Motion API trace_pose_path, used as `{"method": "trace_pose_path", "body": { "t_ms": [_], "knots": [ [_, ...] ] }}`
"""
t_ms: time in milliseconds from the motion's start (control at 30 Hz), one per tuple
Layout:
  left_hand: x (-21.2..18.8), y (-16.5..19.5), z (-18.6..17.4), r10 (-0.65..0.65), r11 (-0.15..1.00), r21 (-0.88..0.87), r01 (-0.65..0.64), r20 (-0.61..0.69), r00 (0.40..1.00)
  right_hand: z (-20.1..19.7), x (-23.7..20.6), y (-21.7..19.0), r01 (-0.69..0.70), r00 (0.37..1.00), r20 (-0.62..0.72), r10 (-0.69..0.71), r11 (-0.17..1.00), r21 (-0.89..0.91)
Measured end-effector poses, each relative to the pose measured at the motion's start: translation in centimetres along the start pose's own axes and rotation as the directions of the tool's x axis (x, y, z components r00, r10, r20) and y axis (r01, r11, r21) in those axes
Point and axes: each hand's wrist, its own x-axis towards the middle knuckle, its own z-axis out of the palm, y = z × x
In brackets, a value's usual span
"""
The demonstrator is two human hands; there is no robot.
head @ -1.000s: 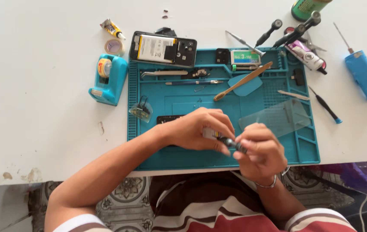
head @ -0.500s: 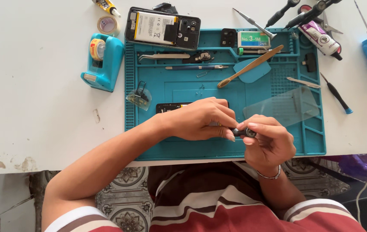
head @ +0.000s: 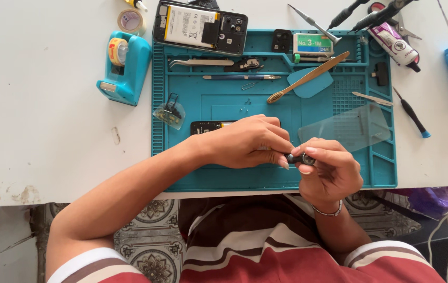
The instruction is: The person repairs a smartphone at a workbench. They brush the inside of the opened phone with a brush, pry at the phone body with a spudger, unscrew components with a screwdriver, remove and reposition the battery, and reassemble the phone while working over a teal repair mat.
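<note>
Both hands meet over the front edge of the teal silicone repair mat point(head: 208, 173) on the white bench point(head: 51, 131). The small dark cylindrical part point(head: 300, 158) lies between them, its long axis running left to right. The right hand point(head: 331, 175) is clamped around it from below, and the left hand point(head: 247, 142) pinches its left end with the fingertips. Neither hand is nearer; both touch it. Counted on the bench: 1 opened black phone with its battery showing point(head: 200, 25), 1 blue tape dispenser point(head: 124, 65), 1 wooden-handled brush point(head: 308, 77), 1 clear glass sheet point(head: 347, 126), 1 pair of steel tweezers point(head: 200, 63).
</note>
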Motion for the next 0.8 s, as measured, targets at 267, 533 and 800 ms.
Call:
{"method": "trace_pose_path", "body": {
  "t_ms": [267, 533, 800],
  "knots": [
    [0.02, 0.13, 0.03, 0.003, 1.000, 0.019, -0.003, 0.002, 1.000, 0.07, -0.02, 0.10, 0.011, 1.000, -0.007, -0.011, 1.000, 0.028],
    [0.01, 0.10, 0.03, -0.019, 1.000, 0.025, 0.019, 0.016, 1.000, 0.06, -0.06, -0.10, 0.007, 1.000, 0.003, -0.007, 1.000, -0.002],
    [-0.09, 0.00, 0.08, -0.003, 1.000, 0.012, 0.004, -0.010, 1.000, 0.24, 0.88, -0.27, 0.039, 0.998, 0.045, -0.039, 0.999, 0.009]
  ]
}}
